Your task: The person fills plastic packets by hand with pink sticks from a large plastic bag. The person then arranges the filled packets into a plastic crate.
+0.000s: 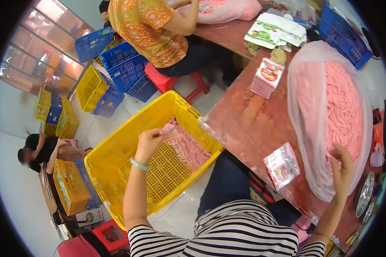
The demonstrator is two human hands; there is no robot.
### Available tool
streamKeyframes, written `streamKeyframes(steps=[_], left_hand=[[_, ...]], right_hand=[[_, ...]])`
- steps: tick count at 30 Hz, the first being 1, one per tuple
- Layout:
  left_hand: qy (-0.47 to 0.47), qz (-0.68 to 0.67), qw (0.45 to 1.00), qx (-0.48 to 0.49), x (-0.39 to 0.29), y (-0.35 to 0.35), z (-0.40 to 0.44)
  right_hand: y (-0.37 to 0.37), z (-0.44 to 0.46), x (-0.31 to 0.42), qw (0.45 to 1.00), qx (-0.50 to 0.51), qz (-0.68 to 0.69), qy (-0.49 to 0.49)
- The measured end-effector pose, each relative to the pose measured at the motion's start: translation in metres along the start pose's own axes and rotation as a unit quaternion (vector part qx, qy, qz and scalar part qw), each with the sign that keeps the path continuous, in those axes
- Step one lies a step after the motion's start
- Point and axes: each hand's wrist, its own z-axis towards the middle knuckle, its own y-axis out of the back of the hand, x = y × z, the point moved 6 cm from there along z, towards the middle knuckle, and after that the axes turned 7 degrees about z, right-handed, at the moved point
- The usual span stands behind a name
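Note:
My left hand (149, 144) is closed on a small clear packet with pink in it (170, 132), held over a yellow crate (99, 174). Rows of pink packets (188, 147) lie along the crate's right side. On the right, my right hand (341, 165) is at the lower edge of a large clear bag (303, 107) full of thin pink sticks (342, 105). Its fingers are partly bent, and whether they hold anything is too small to tell. A printed packet (282, 166) lies on the red table (244, 124) between my hands.
A stack of printed cards (268, 77) stands farther up the table. Beyond the crate, a person in a patterned shirt (148, 30) sits on a red stool (176, 81). Yellow and blue crates (88, 90) stand at the left, near another seated person (43, 150).

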Motion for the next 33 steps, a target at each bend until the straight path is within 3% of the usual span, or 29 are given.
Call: streamKeyframes(steps=[1,5,6,7,10,11,12,13,14,17,22,24,25,27,28,30,33], left_hand=[[0.040,0.039,0.998,-0.032,0.051,-0.004,0.019],[0.144,0.104,0.971,-0.162,0.218,-0.066,0.068],[0.145,0.129,0.960,-0.203,0.246,-0.080,0.079],[0.225,0.108,0.950,-0.190,0.256,-0.090,0.084],[0.198,0.116,0.946,-0.230,0.295,-0.132,0.101],[0.185,0.233,0.936,-0.187,0.298,-0.145,0.104],[0.278,0.040,0.947,-0.158,0.328,-0.159,0.107],[0.278,0.040,0.955,-0.095,0.334,-0.166,0.106],[0.232,0.067,0.969,-0.048,0.346,-0.179,0.118],[0.169,0.174,0.970,-0.027,0.346,-0.184,0.144],[0.215,0.277,0.919,-0.181,0.266,-0.090,0.133],[0.101,0.230,0.900,-0.357,0.193,-0.051,0.108],[0.094,0.232,0.896,-0.366,0.145,-0.035,0.090],[-0.178,0.250,0.822,-0.480,0.009,-0.015,0.037],[-0.184,0.253,0.815,-0.487,-0.017,-0.012,0.026],[-0.265,0.154,0.878,-0.367,-0.063,-0.017,0.013],[-0.370,0.066,0.900,-0.222,-0.177,-0.075,-0.045]], right_hand=[[0.006,-0.002,-0.020,0.997,-0.043,0.022,-0.054],[0.016,-0.007,-0.066,0.990,-0.080,0.026,-0.113],[0.017,-0.010,-0.074,0.990,-0.083,-0.008,-0.113],[0.021,-0.016,-0.082,0.989,-0.086,-0.044,-0.115],[0.033,-0.029,-0.104,0.980,-0.090,-0.072,-0.161],[0.041,-0.040,-0.106,0.974,-0.100,-0.070,-0.191],[0.043,-0.045,-0.112,0.975,-0.093,-0.085,-0.182],[0.055,-0.061,-0.137,0.960,-0.125,-0.099,-0.232],[0.049,-0.056,-0.115,0.950,-0.131,-0.143,-0.245],[0.073,-0.064,-0.111,0.943,-0.166,-0.266,-0.111],[0.089,-0.063,-0.098,0.950,-0.245,-0.150,-0.119],[0.096,-0.071,-0.124,0.953,-0.212,-0.170,-0.135],[0.095,-0.069,-0.125,0.949,-0.195,-0.214,-0.125],[0.094,-0.067,-0.133,0.945,-0.172,-0.247,-0.126],[0.095,-0.065,-0.136,0.946,-0.179,-0.239,-0.124],[0.088,-0.057,-0.134,0.946,-0.156,-0.281,-0.050],[0.082,-0.054,-0.144,0.943,-0.116,-0.303,-0.071]])
